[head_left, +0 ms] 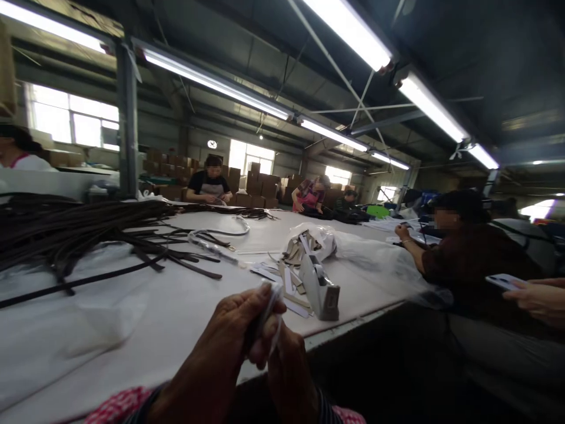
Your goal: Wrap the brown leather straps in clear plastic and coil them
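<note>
Close in front of me, my left hand (220, 341) is closed, thumb on top, around a small piece in shiny clear or whitish plastic (272, 293). My right hand (289, 359) is closed beneath it, its fingers bent against the same piece. A thin whitish strip shows between the hands; most of what they hold is hidden by the fingers. Just beyond them a grey tape dispenser (320, 288) stands on the white table (185, 318). Beside it lie loose flat beige and white strips (289, 282), some spilling from a clear plastic bag (326, 238).
A large pile of dark straps (88, 229) covers the table's left side. A plastic-wrapped curved strap (216, 250) lies mid-table. A person (472, 247) sits at the right edge, near another person's hand holding a phone (503, 281). People work farther back near stacked cartons (260, 182).
</note>
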Demonstrator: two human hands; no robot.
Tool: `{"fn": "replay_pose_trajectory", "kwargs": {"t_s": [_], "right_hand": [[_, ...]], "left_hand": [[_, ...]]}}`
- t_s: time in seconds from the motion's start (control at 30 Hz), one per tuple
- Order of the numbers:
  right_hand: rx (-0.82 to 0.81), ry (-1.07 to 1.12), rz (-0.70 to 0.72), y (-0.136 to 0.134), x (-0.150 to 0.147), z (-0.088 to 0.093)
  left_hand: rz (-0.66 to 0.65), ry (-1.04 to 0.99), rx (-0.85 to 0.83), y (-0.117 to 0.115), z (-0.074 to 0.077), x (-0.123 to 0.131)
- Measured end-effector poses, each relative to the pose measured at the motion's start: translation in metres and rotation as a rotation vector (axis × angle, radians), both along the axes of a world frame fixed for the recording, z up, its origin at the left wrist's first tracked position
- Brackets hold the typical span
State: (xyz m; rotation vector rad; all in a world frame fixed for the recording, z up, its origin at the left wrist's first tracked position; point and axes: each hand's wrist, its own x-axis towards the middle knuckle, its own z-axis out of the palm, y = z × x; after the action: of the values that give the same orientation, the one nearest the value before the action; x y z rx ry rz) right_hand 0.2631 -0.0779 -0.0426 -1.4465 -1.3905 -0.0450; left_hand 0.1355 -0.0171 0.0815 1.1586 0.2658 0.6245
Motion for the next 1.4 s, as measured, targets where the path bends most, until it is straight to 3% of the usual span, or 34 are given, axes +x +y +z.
{"fn": "replay_pose_trajectory", "kwargs": {"t_s": [0.07,0.13,0.2,0.27,0.37,0.43,0.5,0.6,0.7,0.83,0.9,1.0,1.07,1.17,1.2,1.33,1.4], "right_hand": [[-0.152,0.118,0.120,0.003,-0.005,-0.006],[-0.324,0.212,0.293,-0.006,-0.007,-0.009],[-0.419,0.246,0.407,-0.023,-0.003,-0.005],[-0.488,0.285,0.442,-0.043,0.008,0.010],[-0.694,0.536,0.485,-0.061,0.032,0.049],[-0.858,0.630,0.579,-0.060,0.049,0.075],[-0.990,0.570,0.669,-0.051,0.065,0.092],[-1.077,0.424,0.717,-0.031,0.086,0.100],[-1.033,0.342,0.720,-0.013,0.105,0.098],[-0.920,0.240,0.704,0.012,0.120,0.096],[-0.756,0.127,0.618,0.027,0.113,0.096],[-0.327,0.018,0.374,0.041,0.080,0.100],[-0.132,0.140,0.357,0.043,0.048,0.104],[-0.040,0.326,0.528,0.041,0.003,0.107],[-0.005,0.323,0.518,0.043,-0.008,0.104],[0.136,0.162,0.147,0.061,-0.027,0.082],[0.096,0.136,0.093,0.071,-0.023,0.070]], "left_hand": [[0.107,-0.094,0.013,0.008,0.008,0.003],[0.257,-0.148,0.088,0.021,0.006,0.005],[0.391,-0.103,0.276,0.037,-0.008,0.005],[0.448,0.016,0.574,0.051,-0.031,0.003],[0.370,0.156,1.101,0.058,-0.070,-0.005],[0.261,0.221,1.346,0.053,-0.088,-0.015],[0.187,0.309,1.470,0.045,-0.095,-0.028],[0.069,0.356,1.530,0.045,-0.085,-0.050],[-0.022,0.407,1.435,0.061,-0.058,-0.074],[-0.013,0.438,1.037,0.078,-0.017,-0.098],[-0.103,0.432,0.839,0.077,0.000,-0.098],[-0.224,0.445,0.566,0.071,0.018,-0.084],[-0.176,0.332,0.393,0.066,0.026,-0.070],[-0.003,0.108,0.174,0.061,0.033,-0.050],[0.033,0.063,0.093,0.060,0.036,-0.045],[0.080,-0.054,-0.108,0.055,0.054,-0.038],[0.093,-0.132,-0.124,0.056,0.064,-0.039]]}}
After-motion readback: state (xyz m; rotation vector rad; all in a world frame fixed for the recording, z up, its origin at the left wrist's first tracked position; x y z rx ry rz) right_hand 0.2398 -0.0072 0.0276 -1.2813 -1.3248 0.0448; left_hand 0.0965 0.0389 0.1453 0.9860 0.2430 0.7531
